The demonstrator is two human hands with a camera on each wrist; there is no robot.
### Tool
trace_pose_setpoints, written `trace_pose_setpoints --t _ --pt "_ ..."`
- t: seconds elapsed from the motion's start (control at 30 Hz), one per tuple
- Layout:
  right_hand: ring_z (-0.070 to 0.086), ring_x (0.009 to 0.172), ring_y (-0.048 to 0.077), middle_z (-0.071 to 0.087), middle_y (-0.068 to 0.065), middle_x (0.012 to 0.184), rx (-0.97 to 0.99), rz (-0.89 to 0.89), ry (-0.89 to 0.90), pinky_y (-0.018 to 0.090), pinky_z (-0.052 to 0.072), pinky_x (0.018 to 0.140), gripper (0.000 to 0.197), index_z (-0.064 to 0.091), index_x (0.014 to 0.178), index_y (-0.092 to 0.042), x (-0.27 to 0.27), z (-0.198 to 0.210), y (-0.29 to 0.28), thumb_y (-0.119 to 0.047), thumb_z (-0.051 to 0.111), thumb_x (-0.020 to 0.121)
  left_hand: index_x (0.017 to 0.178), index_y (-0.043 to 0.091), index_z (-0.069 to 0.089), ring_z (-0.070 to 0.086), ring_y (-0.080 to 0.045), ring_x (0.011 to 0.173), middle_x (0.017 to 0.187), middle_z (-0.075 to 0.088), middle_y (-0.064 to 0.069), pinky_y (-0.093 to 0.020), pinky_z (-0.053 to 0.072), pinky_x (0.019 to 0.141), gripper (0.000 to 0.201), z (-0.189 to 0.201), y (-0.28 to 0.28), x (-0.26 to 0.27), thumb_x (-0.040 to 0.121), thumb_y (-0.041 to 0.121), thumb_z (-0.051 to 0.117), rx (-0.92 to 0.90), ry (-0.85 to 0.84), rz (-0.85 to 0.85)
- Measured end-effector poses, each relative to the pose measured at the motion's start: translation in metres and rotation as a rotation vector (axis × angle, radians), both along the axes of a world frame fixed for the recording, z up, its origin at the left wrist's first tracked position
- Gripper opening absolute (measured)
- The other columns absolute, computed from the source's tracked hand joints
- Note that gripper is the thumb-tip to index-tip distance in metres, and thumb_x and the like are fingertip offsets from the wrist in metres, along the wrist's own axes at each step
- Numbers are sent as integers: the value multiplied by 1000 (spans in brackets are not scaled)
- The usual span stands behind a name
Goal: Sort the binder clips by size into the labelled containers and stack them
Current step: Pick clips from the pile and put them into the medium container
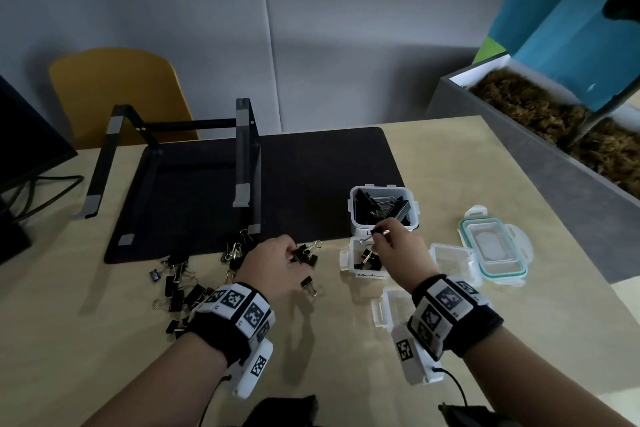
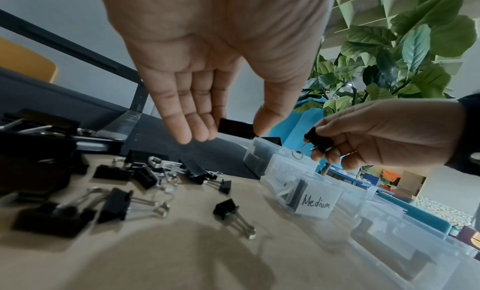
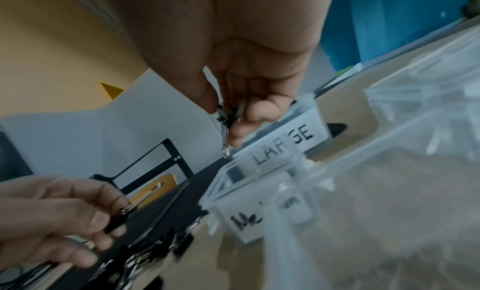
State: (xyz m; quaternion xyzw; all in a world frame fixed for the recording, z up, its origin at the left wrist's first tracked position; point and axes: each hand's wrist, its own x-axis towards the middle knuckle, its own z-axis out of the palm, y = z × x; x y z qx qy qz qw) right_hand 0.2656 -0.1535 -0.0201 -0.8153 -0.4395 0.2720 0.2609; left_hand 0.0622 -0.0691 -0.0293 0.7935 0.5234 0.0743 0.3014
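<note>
Medium label [image 3: 262, 218] blurred, large label [image 1: 367, 231] hidden

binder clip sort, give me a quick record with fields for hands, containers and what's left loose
left hand: pinches a binder clip above the loose pile
right hand: pinches a small clip over the Medium container
Large container: holds several clips, behind the Medium one
nearest container: contents unclear
loose clips: scattered on the table by the left hand
lids: off, lying right of the containers
</note>
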Motion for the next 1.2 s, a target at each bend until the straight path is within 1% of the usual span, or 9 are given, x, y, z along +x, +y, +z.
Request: trace_pose_setpoints --t 0.17,0.3,0.4,0.47,0.6,0.73,0.83,0.97,1.2 --pt "61 80 24 71 9 93 -106 29 -45 29 47 65 19 58 103 -13 20 -5 -3 -23 45 93 92 21 61 59 -10 83 90 60 8 -30 52 79 23 5 0 15 75 35 66 7 5 -59" --pt "58 97 24 61 5 108 -74 65 -125 29 45 82 22 58 109 -14 25 -8 -9 -23 50 91 94 21 60 60 -11 83 91 59 8 -32 53 78 24 8 -2 30 76 36 65 10 6 -106" --pt "54 102 23 52 4 113 -66 79 -142 29 42 86 25 56 113 -15 29 -7 -11 -20 53 89 95 21 60 59 -11 83 90 58 8 -31 53 77 24 10 -3 39 76 36 64 20 9 -122" --pt "54 102 23 52 5 110 -85 106 -163 28 41 87 23 58 109 -14 31 -8 -11 -17 54 87 94 20 60 60 -12 82 90 59 7 -30 52 76 24 10 -4 44 77 36 64 28 10 -127" --pt "56 100 22 51 5 107 -182 191 -183 22 37 78 22 63 106 -16 35 -10 -10 -16 51 89 96 20 61 60 -12 85 95 60 7 -29 52 77 26 8 -6 49 77 37 64 30 12 -138" --pt "55 95 19 53 5 110 -151 228 -198 23 41 78 25 65 109 -19 36 -7 -8 -15 49 90 96 21 61 59 -11 85 95 59 8 -29 51 78 25 6 -7 51 77 38 64 23 12 -134" --pt "57 99 21 59 4 109 -156 348 -211 30 48 84 27 64 111 -22 31 -2 -2 -15 48 91 96 22 61 58 -11 87 96 59 8 -29 51 79 25 5 -7 52 78 38 64 26 14 -132" --pt "58 104 23 66 3 112 -291 526 -223 33 49 88 35 62 113 -27 22 -2 4 -10 42 89 95 21 61 59 -11 84 95 59 8 -28 51 76 24 5 -7 51 78 37 64 18 14 -129" --pt "56 110 22 64 0 117 -356 533 -219 26 42 87 34 65 108 -26 17 -8 7 -10 41 90 96 22 60 59 -12 85 95 58 9 -30 52 78 27 3 -5 47 76 39 64 -5 14 -118"
